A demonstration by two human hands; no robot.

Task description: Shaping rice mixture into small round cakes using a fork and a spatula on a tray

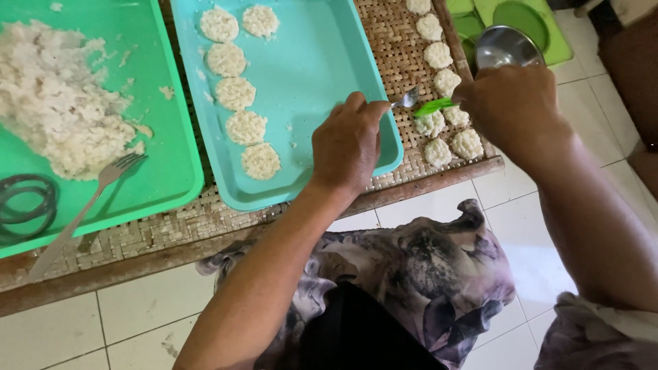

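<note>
My left hand [348, 142] grips a metal spoon [407, 98], its bowl pointing right over the woven mat. My right hand [514, 109] holds a small green ring mould [434, 106] just above the rice discs on the mat [449, 113]. The spoon's tip nearly touches the mould. A teal tray [322, 68] under my left hand carries a column of several round rice discs [236, 92] along its left side. More discs run in a line up the mat's right edge.
A green tray [168, 151] at left holds a heap of cooked rice [55, 103], a fork [103, 185] and a dark ring [24, 202]. A metal bowl [507, 44] sits on a green tray behind my right hand. White tiled floor lies below the mat's wooden edge [425, 181].
</note>
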